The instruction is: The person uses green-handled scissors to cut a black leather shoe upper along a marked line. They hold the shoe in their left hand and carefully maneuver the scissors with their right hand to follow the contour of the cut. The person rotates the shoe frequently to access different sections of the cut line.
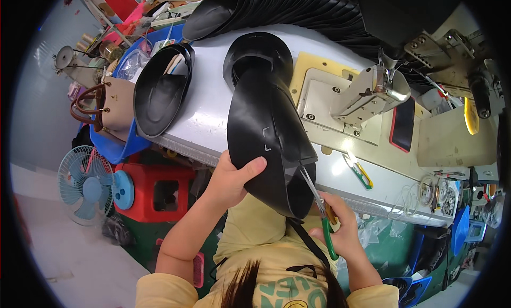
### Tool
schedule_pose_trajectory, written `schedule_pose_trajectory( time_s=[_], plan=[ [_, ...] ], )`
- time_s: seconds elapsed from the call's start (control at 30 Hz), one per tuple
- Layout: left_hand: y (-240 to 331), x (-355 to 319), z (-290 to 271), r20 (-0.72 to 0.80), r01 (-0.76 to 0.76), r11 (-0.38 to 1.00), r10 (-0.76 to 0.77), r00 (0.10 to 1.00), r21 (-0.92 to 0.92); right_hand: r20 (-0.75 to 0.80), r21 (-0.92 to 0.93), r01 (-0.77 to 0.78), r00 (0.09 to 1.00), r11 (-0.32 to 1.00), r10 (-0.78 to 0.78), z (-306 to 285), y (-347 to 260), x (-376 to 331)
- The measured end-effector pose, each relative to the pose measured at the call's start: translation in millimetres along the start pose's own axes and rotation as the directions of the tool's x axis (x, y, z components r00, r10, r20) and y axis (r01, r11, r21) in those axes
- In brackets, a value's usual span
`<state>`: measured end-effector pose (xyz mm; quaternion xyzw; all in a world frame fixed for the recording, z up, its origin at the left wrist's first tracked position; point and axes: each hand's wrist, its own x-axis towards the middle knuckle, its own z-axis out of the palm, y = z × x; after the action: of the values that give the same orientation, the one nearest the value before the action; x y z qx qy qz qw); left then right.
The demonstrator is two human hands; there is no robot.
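The black curved piece (261, 132) is lying directly ahead of the person, its long axis running from the far side of the counter (206, 113) toward the near edge, drifting rightward as it comes, with its near end overhanging that edge above the lap. The left hand (231, 177) is gripping its left flank, the thumb pressing on top and the fingers hiding beneath. The right hand (340, 225) is holding scissors (318, 199) with one green and one orange handle, and is waiting just beyond the piece's near right end; the blades are pointing up and left, their tips meeting the piece's right side, though how far they are parting I cannot tell. The right hand is thus sitting nearer that end, the left nearer the opposite flank. The white counter is shining under the light; a black oval shell (159, 105) is resting by its left end, a row of black panels (287, 12) is lining its far edge, and a sewing machine (367, 92) is standing to the right. Beyond the left end, a beige handbag (117, 103) is sitting near a fan (88, 185) and a red stool (136, 180).
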<state>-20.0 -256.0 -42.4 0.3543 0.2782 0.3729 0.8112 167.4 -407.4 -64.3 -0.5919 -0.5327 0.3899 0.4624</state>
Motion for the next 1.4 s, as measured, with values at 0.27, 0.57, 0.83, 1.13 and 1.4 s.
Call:
schedule_pose_trajectory(
  time_s=[0.27, 0.57, 0.83, 1.13, 1.4],
  plan=[
    [0, -14, 21, 0.341, -0.217, 0.878, 0.066, 0.938, 0.427, -0.067, 0.000, -0.027, 0.997, 1.000, 0.027, -17, -7, -26],
    [-22, -21, 27, 0.190, -0.187, 0.946, 0.138, 0.972, 0.265, 0.023, 0.167, -0.144, 0.990, 0.975, 0.142, -16, -12, -34],
    [-32, -22, 31, 0.185, -0.240, 0.938, 0.197, 0.963, 0.251, 0.055, 0.220, -0.233, 0.972, 0.947, 0.227, -21, -15, -35],
    [-32, -26, 35, 0.163, -0.198, 0.953, 0.163, 0.973, 0.231, 0.051, 0.338, -0.163, 0.987, 0.927, 0.155, -12, -3, -38],
    [-34, -28, 33, 0.146, -0.195, 0.950, 0.163, 0.976, 0.245, 0.074, 0.192, -0.213, 0.977, 0.958, 0.202, -19, -7, -39]
  ],
)
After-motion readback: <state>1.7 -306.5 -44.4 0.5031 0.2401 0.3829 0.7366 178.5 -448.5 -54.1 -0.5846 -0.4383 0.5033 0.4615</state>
